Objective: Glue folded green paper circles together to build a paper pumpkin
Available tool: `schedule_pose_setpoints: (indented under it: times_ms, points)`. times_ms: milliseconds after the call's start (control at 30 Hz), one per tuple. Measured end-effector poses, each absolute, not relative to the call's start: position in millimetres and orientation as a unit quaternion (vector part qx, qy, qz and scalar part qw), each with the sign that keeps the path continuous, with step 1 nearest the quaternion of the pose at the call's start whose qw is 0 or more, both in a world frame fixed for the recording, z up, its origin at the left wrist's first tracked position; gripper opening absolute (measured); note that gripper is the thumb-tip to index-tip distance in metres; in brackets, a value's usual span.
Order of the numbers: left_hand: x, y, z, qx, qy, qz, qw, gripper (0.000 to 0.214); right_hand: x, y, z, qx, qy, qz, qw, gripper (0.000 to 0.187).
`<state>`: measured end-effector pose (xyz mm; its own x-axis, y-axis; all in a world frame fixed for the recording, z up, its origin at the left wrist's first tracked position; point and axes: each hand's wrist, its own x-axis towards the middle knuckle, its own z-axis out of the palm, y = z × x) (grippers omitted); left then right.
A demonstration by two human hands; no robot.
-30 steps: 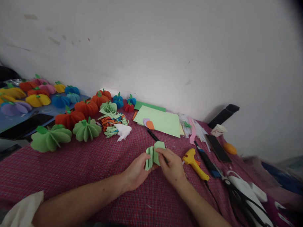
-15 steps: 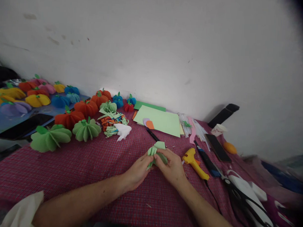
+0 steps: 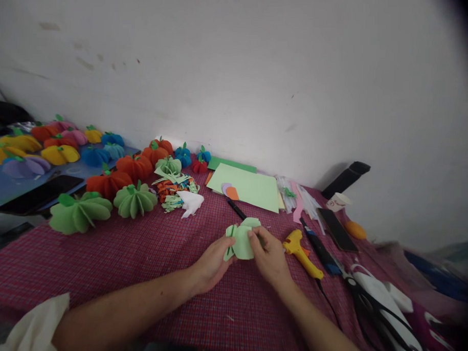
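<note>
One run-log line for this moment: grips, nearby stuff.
left grip: holding folded pale-green paper | right grip: holding same paper, right side | right: yellow glue gun | left: paper pumpkins

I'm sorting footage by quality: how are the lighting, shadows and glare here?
Head view: white wall brightest near its middle; head view: soft shadow left of the long black object; head view: pale green folded paper without visible glare.

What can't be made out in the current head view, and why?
All in the head view:
Left hand: some fingers hidden behind the light green paper.
Right hand: some fingers hidden by the hand itself.
Black pen: lower end hidden by the paper.
Paper cup: print too small to read.
Purple object, lower right: blurred near the dark image edge.
</note>
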<state>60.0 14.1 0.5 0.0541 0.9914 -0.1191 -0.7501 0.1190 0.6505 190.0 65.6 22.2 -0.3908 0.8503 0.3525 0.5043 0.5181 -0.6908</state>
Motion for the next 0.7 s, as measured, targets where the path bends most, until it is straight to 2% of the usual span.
schedule_pose_setpoints:
  times_ms: [300, 533, 700]
  points:
    - [59, 11, 0, 0.237, 0.295, 0.621, 0.686, 0.023, 193, 69, 17, -0.455, -0.814, 0.123, 0.339, 0.018]
    - [60, 12, 1, 0.240, 0.309, 0.627, 0.674, 0.026, 198, 73, 13, -0.393, -0.867, 0.019, 0.306, 0.025]
    - [63, 12, -3, 0.259, 0.328, 0.619, 0.665, 0.034, 194, 71, 14, -0.364, -0.881, 0.066, 0.294, 0.026]
